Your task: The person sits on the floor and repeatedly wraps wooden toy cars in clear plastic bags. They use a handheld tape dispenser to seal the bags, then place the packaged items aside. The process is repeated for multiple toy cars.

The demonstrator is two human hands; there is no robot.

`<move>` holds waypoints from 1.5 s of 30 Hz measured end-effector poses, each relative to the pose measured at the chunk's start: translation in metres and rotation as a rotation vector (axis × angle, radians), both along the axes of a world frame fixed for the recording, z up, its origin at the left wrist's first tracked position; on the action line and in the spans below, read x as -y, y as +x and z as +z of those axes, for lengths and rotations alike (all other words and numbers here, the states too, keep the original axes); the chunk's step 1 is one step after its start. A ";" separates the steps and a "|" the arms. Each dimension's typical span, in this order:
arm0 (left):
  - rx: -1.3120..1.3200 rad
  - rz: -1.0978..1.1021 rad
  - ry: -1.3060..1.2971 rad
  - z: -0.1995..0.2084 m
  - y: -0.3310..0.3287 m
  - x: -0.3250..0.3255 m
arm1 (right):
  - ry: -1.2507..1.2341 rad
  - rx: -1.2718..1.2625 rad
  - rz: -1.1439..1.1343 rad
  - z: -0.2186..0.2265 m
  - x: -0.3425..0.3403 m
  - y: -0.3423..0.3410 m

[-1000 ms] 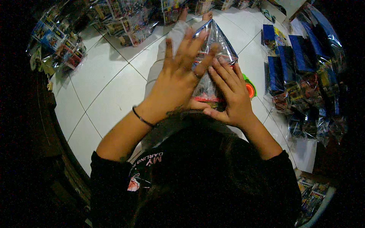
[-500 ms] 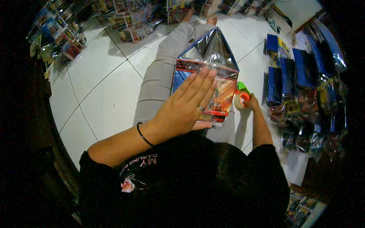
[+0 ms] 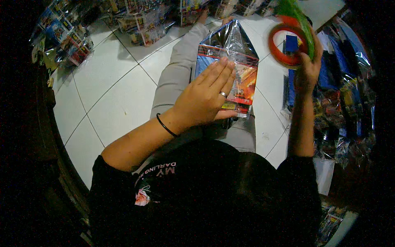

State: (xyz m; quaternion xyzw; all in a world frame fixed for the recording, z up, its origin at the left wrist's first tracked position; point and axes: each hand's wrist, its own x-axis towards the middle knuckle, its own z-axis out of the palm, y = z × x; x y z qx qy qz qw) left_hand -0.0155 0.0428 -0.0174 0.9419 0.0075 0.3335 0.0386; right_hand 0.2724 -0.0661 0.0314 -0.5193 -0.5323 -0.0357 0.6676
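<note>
On my lap lies a flat, boxed package [image 3: 246, 82] with blue, red and orange pictures, wrapped in clear plastic film. The film's far end [image 3: 235, 39] comes to a folded point with a dark blue edge. My left hand [image 3: 207, 92] rests flat on the front of the package, fingers stretched out and thumb near its lower edge. Raised to the right of the package, my right hand [image 3: 310, 66] is closed around a green tape dispenser [image 3: 306, 31]. A tape roll with a red-orange core [image 3: 276, 51] sits in it, slightly blurred.
Stacks of blue, plastic-wrapped packages [image 3: 329, 72] stand at the right. More wrapped packages [image 3: 144, 24] line the far side, and another pile [image 3: 68, 35] is at the far left. My outstretched leg [image 3: 175, 70] in grey trousers crosses the white tiled floor [image 3: 113, 101].
My right hand has lifted the tape dispenser from beside my lap, up and to the right. My left hand and the package have shifted slightly away from me.
</note>
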 end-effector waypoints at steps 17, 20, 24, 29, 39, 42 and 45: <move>0.165 -0.084 -0.163 -0.015 -0.008 0.001 | -1.994 1.197 0.617 0.192 -0.156 -0.244; 0.107 -0.100 -0.209 -0.009 -0.014 0.002 | -1.216 1.455 0.466 0.161 -0.097 -0.204; -0.529 -0.033 -0.212 -0.004 -0.022 0.003 | -0.667 1.387 0.255 0.121 -0.023 -0.118; 0.037 -0.040 -0.086 -0.007 -0.019 0.002 | -0.872 1.046 -0.040 0.090 0.063 -0.063; 0.013 -0.031 -0.063 -0.001 -0.022 0.003 | -0.740 1.155 -0.142 0.027 0.117 -0.028; 0.024 -0.022 -0.032 -0.006 -0.021 0.001 | -0.794 1.132 -0.100 0.014 0.097 -0.020; 0.034 -0.003 0.029 -0.011 -0.026 -0.003 | -1.154 1.540 0.159 -0.008 0.068 -0.008</move>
